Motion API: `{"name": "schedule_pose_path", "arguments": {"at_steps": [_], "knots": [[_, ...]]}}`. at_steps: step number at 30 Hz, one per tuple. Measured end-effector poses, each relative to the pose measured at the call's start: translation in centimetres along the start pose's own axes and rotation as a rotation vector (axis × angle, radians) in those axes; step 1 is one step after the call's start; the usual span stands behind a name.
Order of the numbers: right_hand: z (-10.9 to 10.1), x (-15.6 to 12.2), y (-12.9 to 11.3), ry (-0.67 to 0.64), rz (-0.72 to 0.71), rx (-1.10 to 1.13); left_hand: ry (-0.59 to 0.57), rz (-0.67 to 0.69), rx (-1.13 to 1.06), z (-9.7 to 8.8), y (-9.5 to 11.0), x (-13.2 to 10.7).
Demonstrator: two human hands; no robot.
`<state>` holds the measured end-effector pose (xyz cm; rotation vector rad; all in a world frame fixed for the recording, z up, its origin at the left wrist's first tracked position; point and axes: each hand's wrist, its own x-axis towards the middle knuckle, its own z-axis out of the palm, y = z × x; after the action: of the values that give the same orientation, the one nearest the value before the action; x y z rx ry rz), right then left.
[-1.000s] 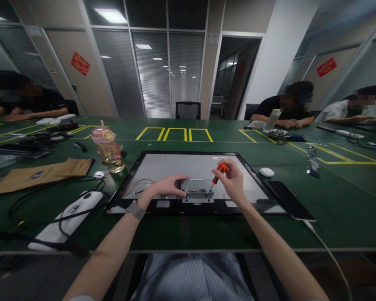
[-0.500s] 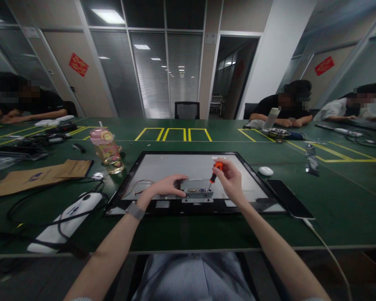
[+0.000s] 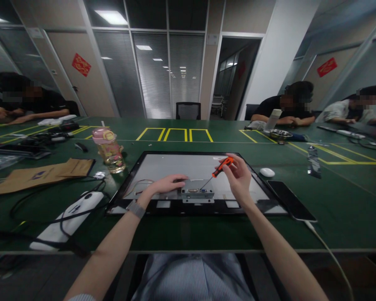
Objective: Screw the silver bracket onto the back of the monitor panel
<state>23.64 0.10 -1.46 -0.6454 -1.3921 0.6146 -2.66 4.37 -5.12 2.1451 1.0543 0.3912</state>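
Observation:
My right hand (image 3: 240,177) grips an orange-and-black screwdriver (image 3: 223,166), tilted with its thin shaft pointing down and left. The tip meets the connector side of a metal bracket (image 3: 198,195), near a blue port; exact contact is too small to tell. At the bracket's left end lies my left hand (image 3: 169,184), fingers stretched out and thumb close to the metal. Under both is a flat display panel (image 3: 172,165) with a black frame and pale grey back. Thin wires (image 3: 138,186) run across the panel left of my left hand.
A pink-lidded bottle (image 3: 108,148), a brown paper envelope (image 3: 40,175) and a white power strip (image 3: 67,219) with black cables lie left. A phone (image 3: 291,200) on a cable and a white earbud case (image 3: 267,172) lie right. Several people sit across the green table (image 3: 181,234).
The screwdriver has gone from nearly upright to strongly tilted, its tip shifting left along the bracket. My right hand moved right. My left thumb has drawn back from the bracket's front.

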Motion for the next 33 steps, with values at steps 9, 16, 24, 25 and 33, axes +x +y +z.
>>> {"name": "schedule_pose_path", "arguments": {"at_steps": [9, 16, 24, 25, 33], "knots": [[1.8, -1.5, 0.9, -0.098, 0.141, 0.098, 0.013, 0.042, 0.001, 0.1, 0.5, 0.0], [1.8, -1.7, 1.5, -0.118, 0.163, 0.078, 0.022, 0.031, 0.001, 0.2, 0.5, 0.0], [2.1, -1.9, 1.5, -0.132, 0.155, 0.071, 0.019, 0.039, 0.004, 0.2, 0.7, 0.0], [2.0, -1.9, 1.6, -0.135, 0.150, 0.066, 0.020, 0.039, 0.003, 0.2, 0.8, 0.0], [1.9, -2.0, 2.1, -0.129, 0.133, 0.038, 0.032, 0.023, 0.005, 0.3, 0.9, 0.0]]}}
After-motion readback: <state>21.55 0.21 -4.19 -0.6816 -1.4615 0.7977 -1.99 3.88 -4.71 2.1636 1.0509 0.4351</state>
